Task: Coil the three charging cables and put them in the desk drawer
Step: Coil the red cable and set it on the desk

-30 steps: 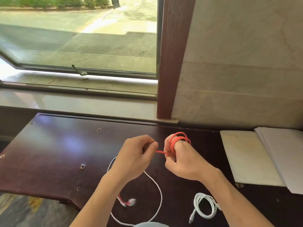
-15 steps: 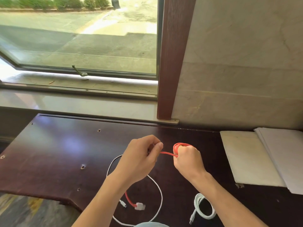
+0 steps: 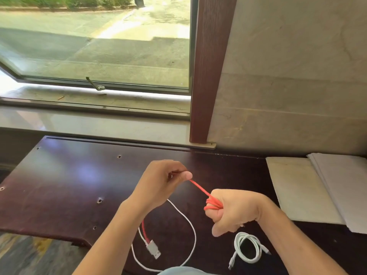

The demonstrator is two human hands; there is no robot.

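Observation:
My right hand (image 3: 232,211) grips several loops of a red cable (image 3: 200,189) in its fist, above the dark desk (image 3: 59,185). A taut red strand runs up and left to my left hand (image 3: 160,181), which pinches it between thumb and fingers. The red cable's free end with a white USB plug (image 3: 153,249) hangs below my left wrist. A loose white cable (image 3: 190,225) lies in a wide loop on the desk under my arms. A coiled white cable (image 3: 247,249) lies at the front right. No drawer is in view.
A stack of white papers and a cream pad (image 3: 301,191) lies at the desk's right. Behind the desk run a stone sill (image 3: 89,126), a window and a dark wooden post (image 3: 208,76). The desk's left front edge drops to the floor (image 3: 29,253).
My right hand has dropped lower and turned, its fist now pointing left with the red loops. The left hand stays put; the strand now slants down-right. The red plug end swung right.

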